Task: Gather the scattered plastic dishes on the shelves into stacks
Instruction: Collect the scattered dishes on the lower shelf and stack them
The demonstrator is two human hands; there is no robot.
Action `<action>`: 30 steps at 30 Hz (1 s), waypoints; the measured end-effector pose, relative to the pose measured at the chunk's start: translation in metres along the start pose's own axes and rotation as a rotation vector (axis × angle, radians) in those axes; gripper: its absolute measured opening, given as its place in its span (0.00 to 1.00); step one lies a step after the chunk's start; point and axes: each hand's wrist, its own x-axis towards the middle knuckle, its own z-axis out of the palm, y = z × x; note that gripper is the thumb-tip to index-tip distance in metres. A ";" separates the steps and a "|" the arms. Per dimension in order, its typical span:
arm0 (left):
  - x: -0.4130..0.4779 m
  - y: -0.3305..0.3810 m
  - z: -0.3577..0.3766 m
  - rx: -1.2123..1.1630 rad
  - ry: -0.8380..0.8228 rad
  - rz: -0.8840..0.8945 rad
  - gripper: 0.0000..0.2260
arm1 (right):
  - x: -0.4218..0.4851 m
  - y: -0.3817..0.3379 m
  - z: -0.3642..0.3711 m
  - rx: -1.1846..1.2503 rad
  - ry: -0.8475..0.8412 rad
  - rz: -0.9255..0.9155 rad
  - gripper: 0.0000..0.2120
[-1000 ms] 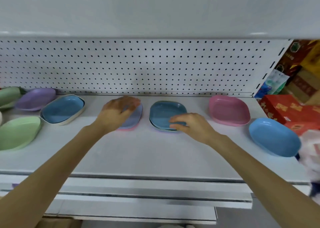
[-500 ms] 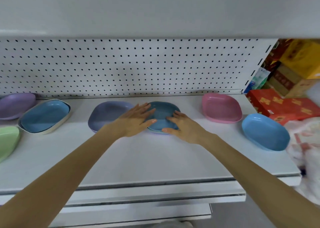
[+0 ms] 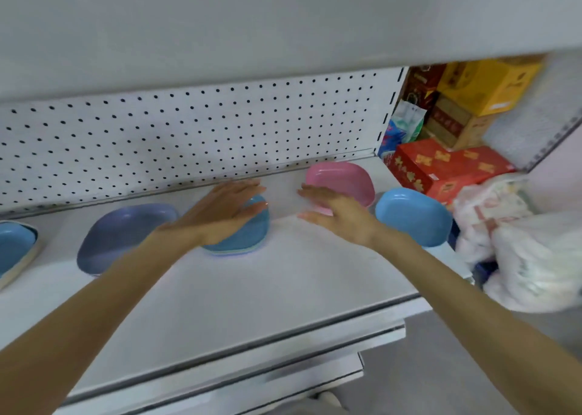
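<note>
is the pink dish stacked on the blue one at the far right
No, the pink dish sits on the shelf beside the blue dish, not on it.

This looks like a shop. A white metal display shelf [image 3: 283, 288] is backed by a perforated pegboard panel [image 3: 189, 131] ending in a slotted upright [image 3: 390, 105]. Coloured plastic dishes [image 3: 126, 235] lie along it, and a red carton [image 3: 447, 168] and a yellow carton [image 3: 485, 83] are stacked past its right end.

The left hand [image 3: 220, 216] covers most of the teal stack [image 3: 250, 238].
</note>
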 end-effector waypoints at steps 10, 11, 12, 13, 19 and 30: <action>0.090 0.110 0.054 -0.132 -0.177 0.124 0.15 | -0.103 0.112 -0.061 -0.180 0.153 0.344 0.18; 0.093 0.110 0.057 -0.165 -0.175 0.114 0.13 | -0.106 0.117 -0.063 -0.242 0.141 0.339 0.18; 0.096 0.109 0.061 -0.193 -0.166 0.107 0.11 | -0.108 0.121 -0.063 -0.276 0.131 0.326 0.17; 0.098 0.109 0.064 -0.206 -0.158 0.093 0.09 | -0.109 0.124 -0.063 -0.289 0.130 0.304 0.15; 0.095 0.117 0.073 -0.187 -0.001 0.008 0.05 | -0.108 0.139 -0.059 -0.357 0.114 0.213 0.09; 0.058 0.147 0.007 -0.635 0.298 -0.114 0.07 | -0.081 0.115 -0.095 0.210 0.461 0.112 0.03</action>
